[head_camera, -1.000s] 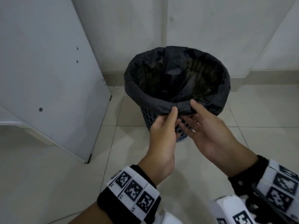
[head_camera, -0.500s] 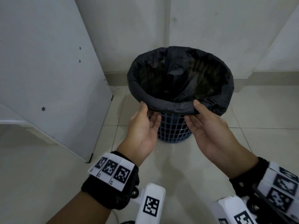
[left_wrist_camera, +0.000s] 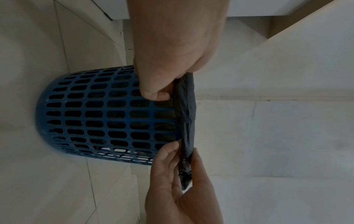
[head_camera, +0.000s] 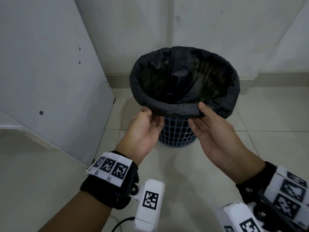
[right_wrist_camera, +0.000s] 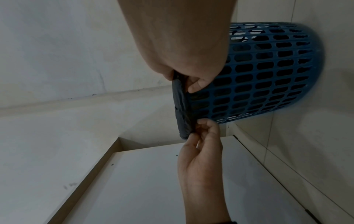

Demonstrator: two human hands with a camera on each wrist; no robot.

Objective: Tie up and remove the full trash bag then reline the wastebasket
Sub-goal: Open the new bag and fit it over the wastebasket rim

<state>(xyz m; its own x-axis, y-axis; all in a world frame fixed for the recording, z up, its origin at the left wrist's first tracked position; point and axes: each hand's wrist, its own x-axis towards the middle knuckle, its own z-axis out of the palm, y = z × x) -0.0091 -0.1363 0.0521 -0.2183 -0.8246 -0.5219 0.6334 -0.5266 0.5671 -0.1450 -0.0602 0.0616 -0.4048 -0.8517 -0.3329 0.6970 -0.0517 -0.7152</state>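
A blue mesh wastebasket stands on the floor by the wall, lined with a black trash bag whose edge is rolled over the rim. My left hand pinches that rolled edge at the near-left of the rim, thumb on top and fingers underneath. At the near-right, my right hand pinches it the same way. The left wrist view shows the left hand holding the black edge against the basket. The right wrist view shows the right hand doing likewise on the edge.
A large white panel leans at the left, its lower corner close to the basket. A white wall rises right behind the basket. Pale floor tiles spread in front and to the right. A dark cable lies near the bottom edge.
My left hand has slid left along the near rim, away from the right hand, and turned palm up. The right hand has kept its hold at the near-right rim.
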